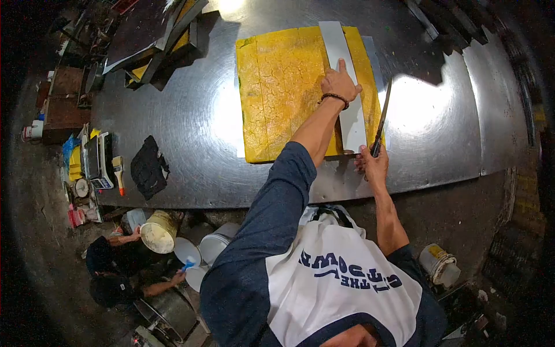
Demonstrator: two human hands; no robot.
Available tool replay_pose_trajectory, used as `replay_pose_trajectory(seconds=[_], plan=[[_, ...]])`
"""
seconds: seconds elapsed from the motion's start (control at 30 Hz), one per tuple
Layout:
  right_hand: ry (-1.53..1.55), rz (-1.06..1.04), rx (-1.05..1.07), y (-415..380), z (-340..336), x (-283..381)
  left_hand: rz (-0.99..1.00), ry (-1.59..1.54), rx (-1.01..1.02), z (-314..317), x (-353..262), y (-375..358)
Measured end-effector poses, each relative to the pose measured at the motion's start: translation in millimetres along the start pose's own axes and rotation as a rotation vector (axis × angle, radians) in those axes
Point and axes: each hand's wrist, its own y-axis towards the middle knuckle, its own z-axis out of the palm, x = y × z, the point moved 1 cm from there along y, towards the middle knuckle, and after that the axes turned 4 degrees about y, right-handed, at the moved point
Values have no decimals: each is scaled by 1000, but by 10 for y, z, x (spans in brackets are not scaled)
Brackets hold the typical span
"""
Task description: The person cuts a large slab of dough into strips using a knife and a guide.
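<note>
A large yellow slab (283, 87), like a sheet cake with a cracked top, lies on the metal table. Several straight lines run down its surface. Along its right part lies a long pale flat straightedge (351, 118). My left hand (341, 84) presses down on the straightedge with the index finger stretched out and the thumb apart. My right hand (374, 163), at the slab's near right corner, grips the dark handle of a long knife (384, 110). The blade points away from me, just beside the slab's right edge.
The steel table (191, 115) holds a black cloth (150, 168), a brush (118, 173) and a scale (103, 162) at left. Frames (167, 46) stand at the back left. Below left, another person (113, 269) handles a bucket (158, 232). More buckets (439, 265) stand on the floor.
</note>
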Motion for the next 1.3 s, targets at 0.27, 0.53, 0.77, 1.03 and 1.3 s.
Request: replay_pose_trajectory(seconds=[0.27, 0.53, 0.77, 1.03, 1.3], plan=[[26, 40, -14, -57, 35, 115, 7, 31, -5, -22, 2, -5], [-23, 43, -1, -55, 17, 113, 14, 9, 45, -18, 21, 38], [25, 45, -6, -77, 32, 148, 22, -39, -6, 21, 24, 50], [46, 57, -34, -60, 27, 136, 21, -22, 53, 28, 11, 61], [22, 34, -53, -58, 22, 137, 36, 26, 20, 38, 1, 79]])
